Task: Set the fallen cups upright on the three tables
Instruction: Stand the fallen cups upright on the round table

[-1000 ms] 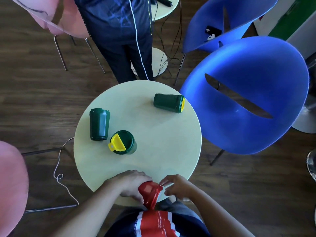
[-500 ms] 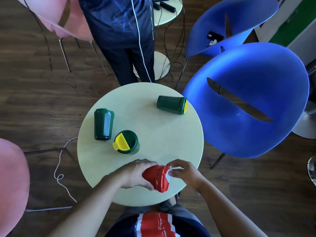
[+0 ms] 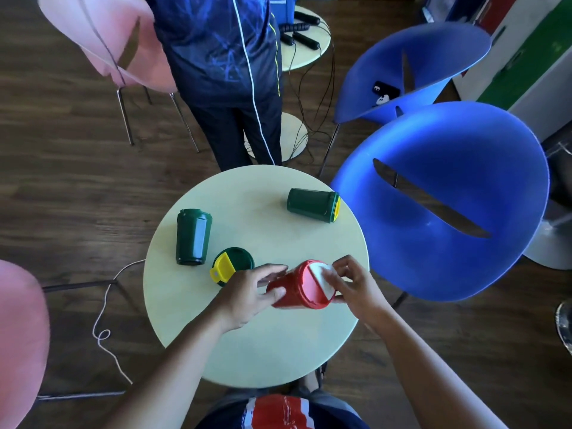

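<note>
Crowded spot here: a big blue plastic shell chair point(image 3: 448, 205) presses against the right edge of the round pale wooden desk point(image 3: 278, 351), a second blue chair point(image 3: 411, 72) sits behind it, and a person in dark blue clothes point(image 3: 229, 72) stands at the top of the frame. Pink chairs point(image 3: 102, 41) fill the upper left. On the desk, one dark green plastic cup point(image 3: 193, 236) lies on its side at left, another green cup with a yellow lid point(image 3: 312, 205) lies toppled toward the upper right, and a third green cup with a yellow flip lid point(image 3: 232, 266) stands upright; lids hide any contents. Centre frame, the red plastic cup with a white flip lid point(image 3: 301, 287) is tilted, left hand point(image 3: 250, 300) fingers clasping its body, right hand point(image 3: 356, 286) fingers pinching the lid. Half a second ago it sat nearer the desk's lower edge; now it's further in.
</note>
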The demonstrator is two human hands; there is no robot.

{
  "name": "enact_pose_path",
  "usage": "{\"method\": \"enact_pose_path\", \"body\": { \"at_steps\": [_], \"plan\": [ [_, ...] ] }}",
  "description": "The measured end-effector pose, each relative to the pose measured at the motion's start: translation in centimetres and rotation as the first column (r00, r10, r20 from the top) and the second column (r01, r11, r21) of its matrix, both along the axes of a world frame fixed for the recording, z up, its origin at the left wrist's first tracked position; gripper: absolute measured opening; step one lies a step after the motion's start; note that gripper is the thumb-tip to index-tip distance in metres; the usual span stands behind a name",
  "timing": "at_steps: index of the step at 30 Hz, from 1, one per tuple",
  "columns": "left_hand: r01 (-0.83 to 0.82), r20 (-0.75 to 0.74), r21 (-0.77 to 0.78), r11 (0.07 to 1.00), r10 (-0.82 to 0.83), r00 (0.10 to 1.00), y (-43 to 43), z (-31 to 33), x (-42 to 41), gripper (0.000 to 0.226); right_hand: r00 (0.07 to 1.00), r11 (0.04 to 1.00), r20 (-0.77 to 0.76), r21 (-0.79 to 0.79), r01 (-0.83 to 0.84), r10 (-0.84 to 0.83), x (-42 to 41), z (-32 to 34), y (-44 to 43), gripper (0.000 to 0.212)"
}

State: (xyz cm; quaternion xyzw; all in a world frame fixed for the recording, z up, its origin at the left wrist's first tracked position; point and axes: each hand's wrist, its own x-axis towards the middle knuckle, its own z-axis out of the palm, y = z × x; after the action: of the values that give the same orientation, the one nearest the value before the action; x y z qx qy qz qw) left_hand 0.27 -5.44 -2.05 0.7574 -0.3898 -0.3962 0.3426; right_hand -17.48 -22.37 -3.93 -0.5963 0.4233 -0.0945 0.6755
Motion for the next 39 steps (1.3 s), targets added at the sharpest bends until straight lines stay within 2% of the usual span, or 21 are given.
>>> {"method": "enact_pose_path", "body": {
  "at_steps": [2,4,6,7,9,11,13,15,22,39],
  "plan": [
    [-0.116,0.109,-0.095,0.989,0.126,0.986,0.0,0.5,0.5,0.034,0.999,0.999,-0.029,-0.021,0.024,-0.024,0.8,0.2,0.1,0.018],
    [-0.208,0.29,-0.213,0.955,0.265,0.92,0.1,0.5,1.5,0.027,0.997,0.998,-0.064,-0.029,0.05,-0.052,1.8,0.2,0.2,0.016],
    [-0.23,0.458,-0.225,0.947,0.311,0.833,0.2,0.3,2.9,0.026,0.99,0.996,-0.117,-0.061,0.07,-0.077,2.8,0.1,0.5,0.017],
    [-0.248,0.487,-0.179,0.952,0.305,0.819,0.4,0.1,3.6,0.029,0.985,0.994,-0.148,-0.082,0.072,-0.083,3.3,0.0,0.6,0.02],
    [-0.271,0.449,-0.033,0.962,0.257,0.856,1.0,-0.5,4.7,0.047,0.976,0.992,-0.205,-0.12,0.05,-0.074,4.1,-0.4,0.7,0.037],
    [-0.241,0.346,0.093,0.966,0.196,0.918,1.6,-1.4,5.4,0.071,0.967,0.991,-0.249,-0.129,0.019,-0.051,4.9,-1.0,0.8,0.049],
    [-0.209,0.264,0.161,0.965,0.162,0.951,2.2,-2.3,5.7,0.09,0.956,0.99,-0.293,-0.142,-0.015,-0.028,5.8,-1.4,1.1,0.047],
    [-0.195,0.232,0.183,0.964,0.151,0.961,2.6,-3.1,5.8,0.1,0.948,0.986,-0.319,-0.159,-0.041,-0.012,6.6,-1.3,1.5,0.03],
    [-0.202,0.242,0.145,0.969,0.163,0.957,3.0,-3.9,6.1,0.1,0.916,0.986,-0.4,-0.162,-0.044,-0.024,8.9,-1.6,3.0,0.032],
    [-0.202,0.274,0.087,0.976,0.171,0.946,3.3,-4.5,6.4,0.097,0.878,0.985,-0.465,-0.172,0.034,-0.111,9.1,-1.8,5.6,0.033]
  ]
}}
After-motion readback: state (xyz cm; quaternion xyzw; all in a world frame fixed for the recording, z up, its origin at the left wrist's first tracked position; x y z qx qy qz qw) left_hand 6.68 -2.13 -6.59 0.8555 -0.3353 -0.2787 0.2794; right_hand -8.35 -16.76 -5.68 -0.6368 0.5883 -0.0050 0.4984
